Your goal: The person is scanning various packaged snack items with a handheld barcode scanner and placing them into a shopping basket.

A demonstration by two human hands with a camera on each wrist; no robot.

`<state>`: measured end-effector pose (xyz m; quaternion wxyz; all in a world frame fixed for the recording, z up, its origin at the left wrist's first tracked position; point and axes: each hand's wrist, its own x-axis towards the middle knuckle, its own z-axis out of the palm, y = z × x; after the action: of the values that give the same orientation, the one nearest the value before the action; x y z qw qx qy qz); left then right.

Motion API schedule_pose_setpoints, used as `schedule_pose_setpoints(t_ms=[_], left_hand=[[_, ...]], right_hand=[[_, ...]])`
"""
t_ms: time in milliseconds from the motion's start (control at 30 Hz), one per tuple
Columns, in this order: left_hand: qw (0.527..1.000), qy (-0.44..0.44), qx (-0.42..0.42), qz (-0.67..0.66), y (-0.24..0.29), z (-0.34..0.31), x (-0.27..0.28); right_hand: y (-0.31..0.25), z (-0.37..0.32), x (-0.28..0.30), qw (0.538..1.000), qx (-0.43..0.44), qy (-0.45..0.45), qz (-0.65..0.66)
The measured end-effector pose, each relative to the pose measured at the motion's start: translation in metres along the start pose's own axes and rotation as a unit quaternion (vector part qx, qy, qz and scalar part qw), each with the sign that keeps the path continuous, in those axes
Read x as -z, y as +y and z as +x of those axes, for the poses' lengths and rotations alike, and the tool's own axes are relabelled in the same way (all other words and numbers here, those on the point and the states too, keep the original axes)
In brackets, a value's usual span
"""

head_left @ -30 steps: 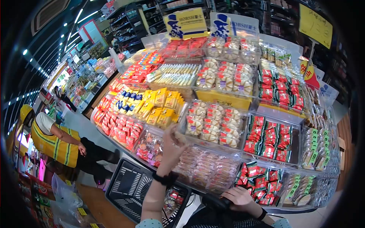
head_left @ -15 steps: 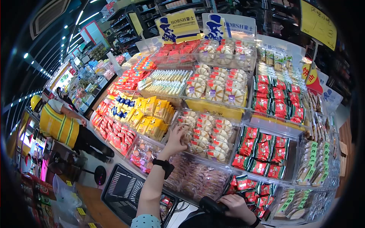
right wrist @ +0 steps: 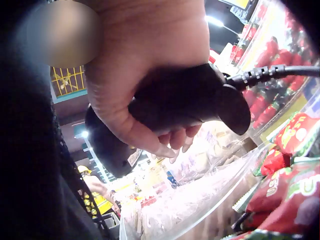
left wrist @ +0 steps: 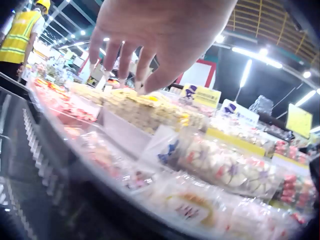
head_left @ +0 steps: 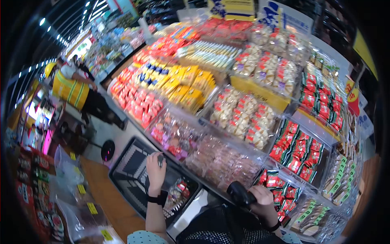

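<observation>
At lower centre, the left hand (head_left: 156, 171), fingers loosely apart, hung over the basket (head_left: 129, 173); further right, the right hand (head_left: 262, 200) gripped a black handle (head_left: 240, 194). Writing on the yellow sign (head_left: 237, 9), top centre, was blurred.

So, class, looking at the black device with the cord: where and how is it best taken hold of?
Probably round the middle of the black device, coming from above, as the right hand does. That part is thick and rounded, so fingers can curl underneath. The cord leaves at one end, so that end seems better left free.
</observation>
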<state>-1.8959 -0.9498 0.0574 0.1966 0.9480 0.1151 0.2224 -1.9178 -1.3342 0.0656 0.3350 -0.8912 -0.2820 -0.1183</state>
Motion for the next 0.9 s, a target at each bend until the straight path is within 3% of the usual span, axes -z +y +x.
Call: schedule_pose_setpoints(t_ms=[67,133,200,333,367,400,467,500,533,600,633,667,767,800,900], left_hand=[[0.979,-0.153,0.133,0.015,-0.069,-0.047,-0.022],[0.909,-0.370,0.156,0.115,-0.089,-0.084,-0.029],[0.851,-0.493,0.118,0.136,-0.105,-0.118,-0.051],[0.839,-0.503,0.162,0.130,-0.123,-0.159,-0.107],[0.805,-0.536,0.185,0.177,-0.118,-0.157,-0.108],[0.811,-0.521,0.206,0.170,-0.141,-0.171,-0.136],[0.778,-0.570,0.163,0.206,-0.181,-0.196,-0.180],[0.754,-0.604,0.174,0.191,-0.150,-0.181,-0.140],[0.755,-0.603,0.179,0.184,-0.159,-0.193,-0.150],[0.853,-0.418,0.282,0.137,-0.170,-0.218,-0.167],[0.864,-0.389,0.234,0.219,-0.170,-0.225,-0.167],[0.863,-0.389,0.239,0.215,-0.171,-0.229,-0.167],[0.896,-0.350,0.250,0.111,-0.172,-0.215,-0.141],[0.896,-0.347,0.252,0.110,-0.174,-0.207,-0.135],[0.828,-0.375,0.412,-0.059,-0.165,-0.176,-0.094]], right_hand=[[-0.002,-0.007,-0.014,0.999,0.005,-0.013,-0.031],[-0.016,-0.012,-0.021,0.999,0.006,-0.032,-0.036],[-0.034,-0.011,-0.024,0.998,0.006,-0.045,-0.043],[-0.051,-0.019,-0.049,0.995,0.039,-0.076,-0.057],[-0.062,-0.017,-0.051,0.992,0.040,-0.102,-0.068],[-0.071,-0.014,-0.055,0.990,0.045,-0.111,-0.070],[-0.086,-0.008,-0.064,0.984,0.044,-0.165,-0.051],[-0.092,-0.008,-0.069,0.983,0.056,-0.170,-0.040],[-0.096,-0.008,-0.074,0.981,0.062,-0.176,-0.042],[-0.101,-0.007,-0.082,0.973,0.085,-0.211,-0.034],[-0.103,-0.007,-0.085,0.972,0.088,-0.215,-0.036],[-0.103,-0.007,-0.086,0.970,0.095,-0.220,-0.038],[-0.103,-0.010,-0.090,0.966,0.110,-0.230,-0.040],[-0.103,-0.009,-0.091,0.964,0.120,-0.234,-0.041],[-0.102,-0.010,-0.090,0.964,0.133,-0.229,-0.041]])
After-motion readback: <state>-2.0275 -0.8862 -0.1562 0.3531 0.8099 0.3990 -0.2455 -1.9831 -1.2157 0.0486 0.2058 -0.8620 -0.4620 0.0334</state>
